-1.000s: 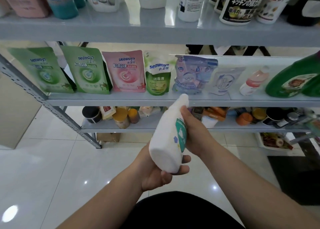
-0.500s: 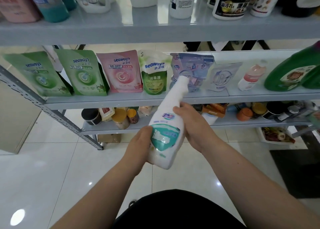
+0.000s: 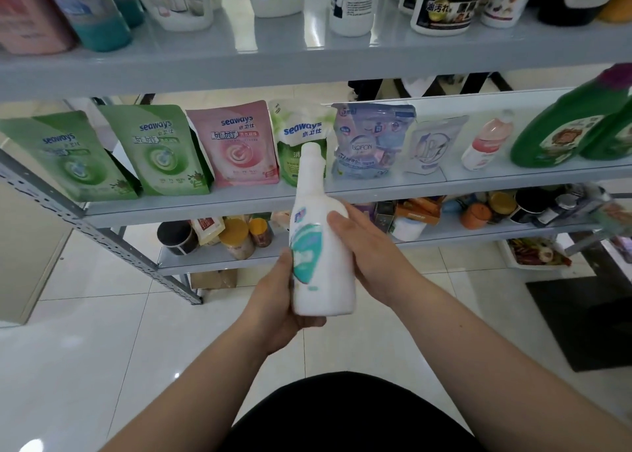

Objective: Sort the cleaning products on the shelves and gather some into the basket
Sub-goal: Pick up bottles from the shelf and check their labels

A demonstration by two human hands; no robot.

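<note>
I hold a white bottle point(image 3: 321, 246) with a teal label upright in front of the grey shelves, its neck reaching up in front of a green-and-white seaways pouch point(image 3: 301, 133). My left hand point(image 3: 277, 301) grips the bottle's base and lower left side. My right hand point(image 3: 369, 249) wraps the bottle's right side, fingertips on its shoulder. The middle shelf point(image 3: 376, 191) carries two green pouches point(image 3: 113, 154), a pink pouch point(image 3: 236, 143), a blue pouch point(image 3: 372, 140), a pale pouch point(image 3: 434, 147), a small pink bottle point(image 3: 485, 140) and big green jugs point(image 3: 574, 130). No basket is in view.
The top shelf point(image 3: 307, 54) holds several bottles, white, teal, pink and black-labelled. The bottom shelf point(image 3: 219, 256) is crowded with jars, cans and boxes. A slanted metal upright point(image 3: 102, 232) stands at the left. A dark mat point(image 3: 588, 321) lies on the tiled floor at the right.
The bottle has been turned from tilted to upright, its label now facing me. My left hand shifted from under the base to the lower left side. Both hands rose slightly toward the middle shelf.
</note>
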